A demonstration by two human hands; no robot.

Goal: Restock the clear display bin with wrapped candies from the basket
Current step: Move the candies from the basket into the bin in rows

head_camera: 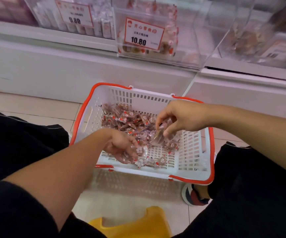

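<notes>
Fingers of both my hands curl around wrapped candies: left hand (121, 148) scooping several, right hand (174, 121) pinching a few, inside the white basket (195, 152). Its pile remains large; the clear display bin (181, 54) above looks roughly half full.

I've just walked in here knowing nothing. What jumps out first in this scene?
A white basket with a red-orange rim sits on the floor in the middle, holding wrapped candies. Both hands reach in: the left hand and the right hand each grip candies. Above, a clear display bin carries a 10.80 price tag.
</notes>
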